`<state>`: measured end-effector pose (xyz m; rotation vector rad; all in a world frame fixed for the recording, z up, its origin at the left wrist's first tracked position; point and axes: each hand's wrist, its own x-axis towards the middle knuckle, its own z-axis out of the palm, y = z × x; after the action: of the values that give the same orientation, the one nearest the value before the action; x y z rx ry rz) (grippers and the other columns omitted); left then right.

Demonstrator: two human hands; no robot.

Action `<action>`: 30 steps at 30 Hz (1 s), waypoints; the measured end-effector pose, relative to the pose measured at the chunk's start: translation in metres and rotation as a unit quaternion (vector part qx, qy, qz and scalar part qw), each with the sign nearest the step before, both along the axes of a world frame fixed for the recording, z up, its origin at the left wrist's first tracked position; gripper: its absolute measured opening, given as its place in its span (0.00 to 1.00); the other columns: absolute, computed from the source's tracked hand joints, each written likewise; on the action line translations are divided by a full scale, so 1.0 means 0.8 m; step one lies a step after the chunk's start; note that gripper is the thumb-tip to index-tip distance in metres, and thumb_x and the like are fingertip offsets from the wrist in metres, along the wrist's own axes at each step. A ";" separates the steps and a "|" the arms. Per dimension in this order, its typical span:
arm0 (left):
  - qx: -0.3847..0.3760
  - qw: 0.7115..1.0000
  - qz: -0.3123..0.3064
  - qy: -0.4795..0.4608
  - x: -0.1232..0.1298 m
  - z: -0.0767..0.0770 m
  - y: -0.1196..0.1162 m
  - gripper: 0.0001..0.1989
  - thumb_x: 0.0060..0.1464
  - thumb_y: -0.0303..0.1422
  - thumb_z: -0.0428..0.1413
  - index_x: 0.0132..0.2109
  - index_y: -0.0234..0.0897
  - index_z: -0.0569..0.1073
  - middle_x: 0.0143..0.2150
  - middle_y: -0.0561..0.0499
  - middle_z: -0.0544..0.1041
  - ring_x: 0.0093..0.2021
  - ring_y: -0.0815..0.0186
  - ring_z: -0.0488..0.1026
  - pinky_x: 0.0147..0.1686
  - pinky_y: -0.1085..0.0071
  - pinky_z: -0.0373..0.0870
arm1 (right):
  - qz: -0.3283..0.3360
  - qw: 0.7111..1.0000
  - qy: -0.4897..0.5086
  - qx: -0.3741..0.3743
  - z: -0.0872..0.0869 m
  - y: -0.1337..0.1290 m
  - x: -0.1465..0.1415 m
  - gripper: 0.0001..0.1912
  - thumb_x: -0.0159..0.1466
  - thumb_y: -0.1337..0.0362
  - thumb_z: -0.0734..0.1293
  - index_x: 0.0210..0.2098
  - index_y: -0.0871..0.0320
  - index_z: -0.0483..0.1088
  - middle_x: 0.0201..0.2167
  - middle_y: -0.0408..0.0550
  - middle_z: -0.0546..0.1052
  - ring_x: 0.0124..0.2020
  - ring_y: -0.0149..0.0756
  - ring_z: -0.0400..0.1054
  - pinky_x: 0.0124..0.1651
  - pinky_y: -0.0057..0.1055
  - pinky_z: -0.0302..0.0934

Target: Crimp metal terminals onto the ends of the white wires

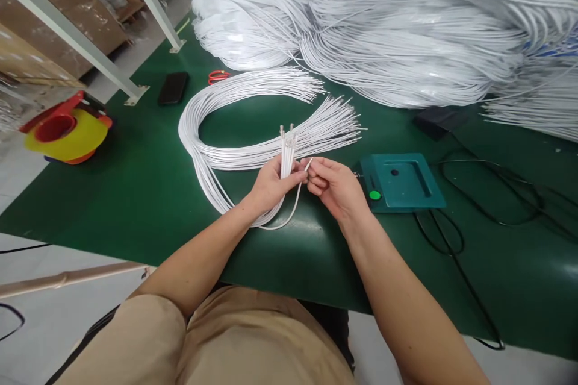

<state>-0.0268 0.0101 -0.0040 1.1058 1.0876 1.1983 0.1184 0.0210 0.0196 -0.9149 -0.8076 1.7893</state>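
Note:
My left hand is closed around a small bunch of white cables, whose metal-tipped ends stick up above the fingers. Just to its right, my right hand pinches one white cable close to its tip; this cable loops down below the hands. Behind them a larger white cable bundle lies curved on the green table, its loose ends fanned out to the right. The held bunch runs back toward that curve.
Big piles of white cable fill the back. Right of my hands sits a teal device with a green button and black cords. On the left are a tape dispenser, a black phone-like object, red-handled scissors and metal posts.

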 end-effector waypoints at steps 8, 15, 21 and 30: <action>0.005 0.999 -0.040 -0.023 0.004 0.013 -0.005 0.17 0.46 0.35 0.66 0.34 0.35 0.64 0.31 0.52 0.76 0.29 0.71 0.74 0.35 0.71 0.71 | 0.037 0.998 -0.011 -0.043 0.011 0.004 0.009 0.17 0.56 0.52 0.71 0.26 0.61 0.71 0.16 0.35 0.56 0.15 0.21 0.42 0.15 0.22 0.41; -0.004 0.998 -0.061 0.032 0.004 0.011 -0.013 0.12 0.51 0.33 0.62 0.38 0.34 0.67 0.33 0.51 0.77 0.32 0.70 0.76 0.34 0.72 0.71 | 0.053 0.998 -0.030 -0.029 0.005 0.003 0.011 0.20 0.49 0.51 0.77 0.23 0.61 0.71 0.16 0.33 0.53 0.16 0.20 0.43 0.17 0.22 0.46; 0.007 0.999 -0.027 0.014 0.003 0.011 -0.011 0.12 0.50 0.33 0.63 0.37 0.33 0.69 0.35 0.50 0.77 0.33 0.70 0.75 0.34 0.73 0.71 | 0.071 0.997 0.013 -0.036 0.004 0.004 0.013 0.19 0.51 0.52 0.77 0.28 0.60 0.71 0.19 0.34 0.57 0.18 0.21 0.45 0.20 0.22 0.51; 0.028 1.000 -0.006 0.002 0.001 0.011 -0.008 0.13 0.50 0.34 0.64 0.37 0.33 0.69 0.33 0.53 0.74 0.31 0.72 0.73 0.32 0.74 0.69 | -0.015 0.994 -0.089 0.061 0.011 -0.003 0.009 0.13 0.54 0.57 0.74 0.31 0.61 0.77 0.23 0.42 0.72 0.22 0.26 0.60 0.27 0.28 0.62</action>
<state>-0.0263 0.0037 0.0046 1.1565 1.0549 1.2235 0.1255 0.0183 0.0285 -1.0086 -1.0003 1.6300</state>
